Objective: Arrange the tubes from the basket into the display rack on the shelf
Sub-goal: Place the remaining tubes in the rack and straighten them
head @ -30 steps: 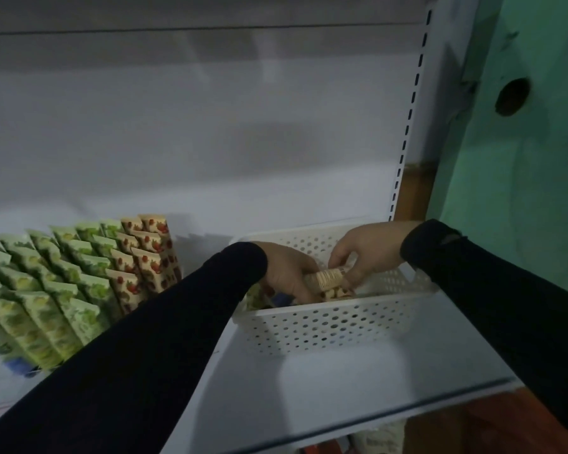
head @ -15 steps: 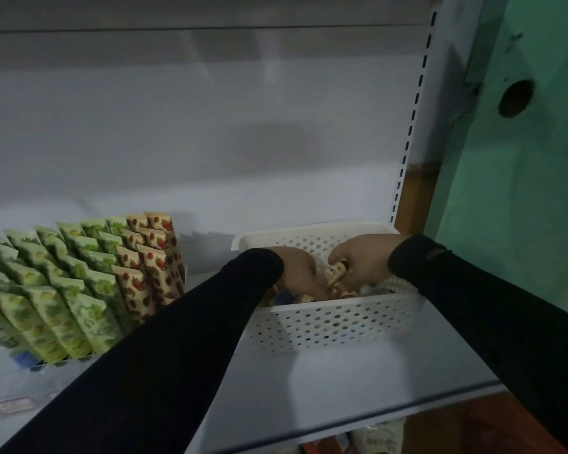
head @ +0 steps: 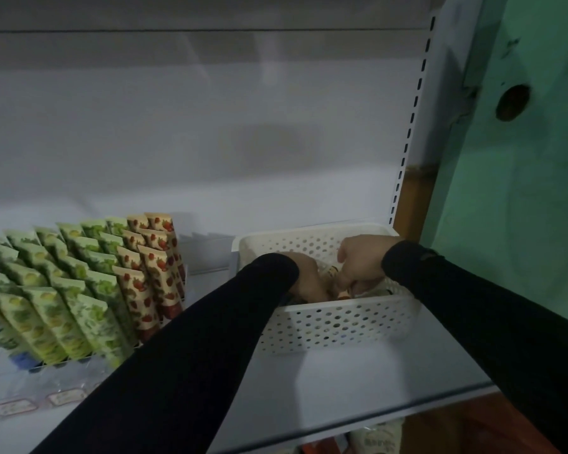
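Tubes (head: 333, 273) lie in the white basket (head: 335, 322) on the shelf (head: 358, 381). Both hands reach in: the right hand (head: 361, 262) curls around a tube, while the left hand's (head: 309, 278) grip is hidden. Left of the basket, the rack (head: 207, 253) holds rows of upright tubes

Left hand (head: 305, 276) and right hand (head: 361, 260) reach into white basket (head: 335, 322) beside racked tubes (head: 79, 290).
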A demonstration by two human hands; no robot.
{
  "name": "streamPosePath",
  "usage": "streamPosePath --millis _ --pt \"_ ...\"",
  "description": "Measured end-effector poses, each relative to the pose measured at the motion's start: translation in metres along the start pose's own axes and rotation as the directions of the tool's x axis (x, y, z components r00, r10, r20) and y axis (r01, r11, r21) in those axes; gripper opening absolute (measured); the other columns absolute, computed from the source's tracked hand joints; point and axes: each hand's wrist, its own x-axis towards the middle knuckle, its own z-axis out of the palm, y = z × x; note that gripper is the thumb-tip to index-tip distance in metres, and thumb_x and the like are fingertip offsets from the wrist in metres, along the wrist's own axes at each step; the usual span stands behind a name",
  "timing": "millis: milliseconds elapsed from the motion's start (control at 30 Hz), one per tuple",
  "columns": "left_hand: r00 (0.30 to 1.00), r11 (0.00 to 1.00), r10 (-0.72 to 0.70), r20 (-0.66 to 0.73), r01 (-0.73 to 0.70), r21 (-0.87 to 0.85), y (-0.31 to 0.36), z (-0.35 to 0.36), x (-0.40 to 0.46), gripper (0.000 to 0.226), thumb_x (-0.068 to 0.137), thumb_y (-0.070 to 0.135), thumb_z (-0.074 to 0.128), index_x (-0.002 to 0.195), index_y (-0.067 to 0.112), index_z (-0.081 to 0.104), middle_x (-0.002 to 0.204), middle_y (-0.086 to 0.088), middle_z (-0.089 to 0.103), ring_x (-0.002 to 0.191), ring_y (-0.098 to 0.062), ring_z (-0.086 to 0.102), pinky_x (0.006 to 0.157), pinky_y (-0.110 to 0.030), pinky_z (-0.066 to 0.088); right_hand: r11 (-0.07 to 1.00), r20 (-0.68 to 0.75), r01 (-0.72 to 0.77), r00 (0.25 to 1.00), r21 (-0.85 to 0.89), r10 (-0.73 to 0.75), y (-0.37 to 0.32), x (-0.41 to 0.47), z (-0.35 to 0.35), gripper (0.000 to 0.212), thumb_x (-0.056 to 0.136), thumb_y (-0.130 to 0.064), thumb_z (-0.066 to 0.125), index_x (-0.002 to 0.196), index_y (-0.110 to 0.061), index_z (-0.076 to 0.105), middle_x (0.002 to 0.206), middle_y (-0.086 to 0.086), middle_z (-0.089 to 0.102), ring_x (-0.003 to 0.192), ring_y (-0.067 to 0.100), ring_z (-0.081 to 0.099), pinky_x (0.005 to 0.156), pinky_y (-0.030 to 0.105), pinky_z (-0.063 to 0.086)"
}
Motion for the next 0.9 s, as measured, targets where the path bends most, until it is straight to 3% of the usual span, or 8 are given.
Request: streamPosePath --millis 100,200,267,367,433,600,767,900 --pt "0.999 0.998 0.027 -0.021 -0.026 0.054 0.001 0.003 0.002 0.03 0.089 0.042 0.064 0.099 0.014 0.058 0.103 -0.009 0.063 0.08 -0.018 0.055 0.063 -0.026 0.042 0.999 0.016 -0.022 1.0 0.034 0.022 0.0 0.003 0.001 0.022 0.081 -0.031 0.075 0.089 -0.012 0.067 0.086 0.003 0.073 0.062 0.009 0.063 0.052 0.019 0.048" --pt "0.999 0.999 0.043 -0.014 -0.043 -0.009 0.0 0.002 -0.001 0.037 0.087 0.041 0.066 0.11 0.011 0.063 0.111 -0.008 0.066 0.089 -0.02 0.06 0.066 -0.027 0.046 0.995 -0.016 -0.02 1.0 0.1 0.022 0.002 -0.002 -0.002 0.036 0.081 -0.028 0.075 0.111 -0.009 0.066 0.1 0.005 0.073 0.086 0.016 0.07 0.074 0.025 0.058" --pt "0.998 0.994 0.042 -0.039 -0.046 -0.098 -0.004 0.001 -0.002 0.042 0.081 0.042 0.073 0.109 0.012 0.068 0.104 -0.004 0.07 0.081 -0.017 0.064 0.057 -0.023 0.048 0.992 -0.066 -0.003 0.998 0.128 0.012 0.002 -0.007 -0.005 0.045 0.081 -0.023 0.076 0.12 -0.007 0.062 0.11 0.006 0.069 0.094 0.019 0.067 0.079 0.027 0.055" --pt "0.994 0.954 0.066 -0.086 -0.088 -0.288 -0.01 0.001 -0.003 0.035 0.074 0.028 0.08 0.104 0.015 0.067 0.086 0.001 0.069 0.06 -0.012 0.059 0.046 -0.021 0.044 0.936 -0.134 0.056 0.991 0.348 -0.009 0.007 -0.015 -0.013 0.044 0.08 -0.007 0.076 0.116 -0.011 0.051 0.101 0.006 0.063 0.075 0.013 0.063 0.05 0.016 0.051" --pt "0.991 0.926 0.088 -0.105 -0.121 -0.357 -0.014 -0.001 -0.007 0.034 0.073 0.023 0.081 0.099 0.019 0.061 0.081 -0.001 0.064 0.051 -0.015 0.054 0.043 -0.021 0.041 0.924 -0.204 0.106 0.978 0.368 -0.031 0.011 -0.021 -0.017 0.034 0.081 -0.005 0.074 0.108 -0.008 0.055 0.096 0.007 0.064 0.07 0.009 0.061 0.044 0.013 0.045" --pt "0.968 0.844 0.102 -0.227 -0.205 -0.495 -0.019 0.0 -0.016 0.039 0.078 0.013 0.075 0.108 0.019 0.052 0.079 -0.002 0.059 0.038 -0.009 0.048 0.039 -0.021 0.039 0.86 -0.311 0.203 0.949 0.468 -0.055 0.016 -0.033 -0.017 0.029 0.081 -0.005 0.073 0.106 -0.009 0.058 0.095 0.008 0.067 0.075 0.012 0.065 0.06 0.02 0.056" --pt "0.937 0.762 0.073 -0.342 -0.274 -0.587 -0.023 0.002 -0.017 0.053 0.074 0.005 0.073 0.12 0.018 0.048 0.09 -0.006 0.057 0.055 -0.018 0.052 0.044 -0.027 0.043 0.864 -0.372 0.241 0.926 0.442 -0.068 0.012 -0.038 -0.013 0.024 0.086 -0.012 0.067 0.107 -0.012 0.054 0.096 0.011 0.067 0.082 0.023 0.069 0.075 0.039 0.058" --pt "0.86 0.721 0.049 -0.507 -0.382 -0.578 -0.025 0.003 -0.021 0.059 0.079 0.01 0.07 0.131 0.025 0.044 0.105 -0.003 0.06 0.085 -0.021 0.063 0.058 -0.032 0.056 0.849 -0.44 0.294 0.894 0.439 -0.082 0.008 -0.041 -0.016 0.017 0.094 -0.019 0.056 0.11 -0.014 0.053 0.098 0.009 0.066 0.089 0.026 0.068 0.084 0.049 0.057"
